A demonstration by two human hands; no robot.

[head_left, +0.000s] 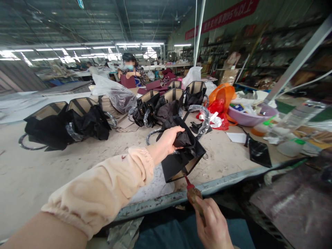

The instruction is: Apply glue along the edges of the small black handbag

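Observation:
A black bag [175,165] lies tilted near the table's front edge, its beige-lined opening facing me. My left hand [169,140] is closed on the bunched black fabric on top of it. In my right hand [211,221] is a tool with a worn brown handle [195,199] and a red-coated shaft. The tool's tip touches or nearly touches the rim of the bag's opening; the exact contact is too small to tell. A plastic-wrapped handle [204,121] arches up behind the bag.
More black bags [49,129] stand at the left and back of the table [124,152]. At the right are a purple basin [245,117], a black flat piece [259,152] and bottles [290,147]. A person [133,71] works behind burgundy pieces.

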